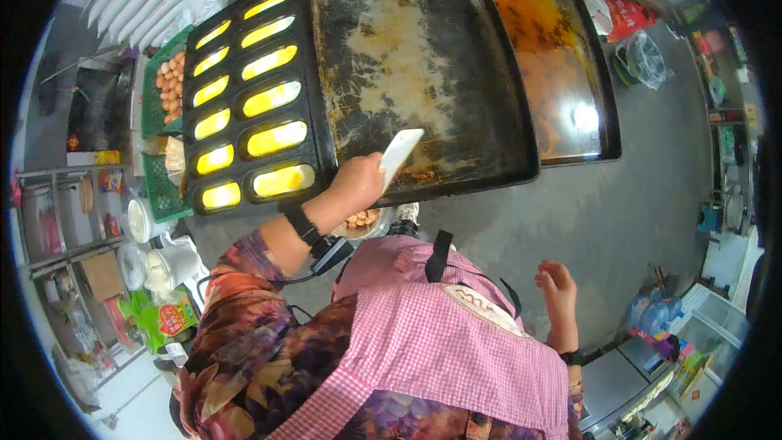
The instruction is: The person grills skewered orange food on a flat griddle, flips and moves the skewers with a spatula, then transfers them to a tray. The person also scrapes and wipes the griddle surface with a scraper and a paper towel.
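My left hand (pixel 357 186) grips a flat white scraper (pixel 401 156), held above the near edge of a large dark baking tray (pixel 456 114) with a worn, greasy surface. To the left of that tray lies a black moulded pan (pixel 236 102). Its two rows of long oval hollows hold yellow batter or egg, with a paler film in some. Away from the trays, at my right side, my right hand (pixel 558 287) hangs in the air with loosely bent fingers and nothing in it.
A second tray (pixel 562 73) with a shiny orange-brown surface lies at the right. Brown eggs (pixel 171 85) sit in a green basket (pixel 155 106) at the far left. Below the pan stand white buckets (pixel 145 220). A bowl of eggshells (pixel 358 224) is near my body.
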The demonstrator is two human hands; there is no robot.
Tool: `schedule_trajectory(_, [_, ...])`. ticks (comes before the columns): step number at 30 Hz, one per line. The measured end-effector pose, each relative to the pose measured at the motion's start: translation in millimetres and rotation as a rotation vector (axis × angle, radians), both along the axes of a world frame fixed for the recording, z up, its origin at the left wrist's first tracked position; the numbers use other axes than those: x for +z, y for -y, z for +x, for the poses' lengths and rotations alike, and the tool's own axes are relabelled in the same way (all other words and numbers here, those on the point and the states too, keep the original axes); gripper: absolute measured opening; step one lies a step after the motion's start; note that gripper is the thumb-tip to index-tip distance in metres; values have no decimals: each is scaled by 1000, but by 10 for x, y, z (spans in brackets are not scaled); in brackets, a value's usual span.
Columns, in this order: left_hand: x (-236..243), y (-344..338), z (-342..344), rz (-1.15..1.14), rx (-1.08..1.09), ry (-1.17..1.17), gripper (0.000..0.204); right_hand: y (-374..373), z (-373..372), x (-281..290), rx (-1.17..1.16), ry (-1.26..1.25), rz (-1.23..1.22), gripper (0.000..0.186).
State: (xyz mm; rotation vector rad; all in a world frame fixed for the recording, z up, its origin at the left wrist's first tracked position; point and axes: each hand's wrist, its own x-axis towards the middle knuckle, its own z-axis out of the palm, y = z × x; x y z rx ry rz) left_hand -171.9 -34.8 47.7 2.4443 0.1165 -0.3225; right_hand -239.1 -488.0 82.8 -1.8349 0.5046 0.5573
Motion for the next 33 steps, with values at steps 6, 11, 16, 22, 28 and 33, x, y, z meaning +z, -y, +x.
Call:
schedule_trajectory(6, [23,490,605,-155,-243,46,16,-141,148,-17,79,68,-8,26])
schedule_trajectory(11, [178,381,1312,29,-523,181,12,-97,128,26,31,33,-84,25])
schedule_trajectory(16, [203,472,1416,34,-864,87,10,-68,51,-6,5,16,-99,24])
schedule_trajectory(22, [102,51,993,47,-720,-101,18,-13,-24,-35,-50,33,-53,23])
schedule_trajectory(28, [255,-336,386,-621,-65,-238,22,90,-26,-29,-14,91,-19,20])
schedule_trajectory(33, [550,-179,-236,-959,182,-151,23,159,-1,8,68,119,32,19])
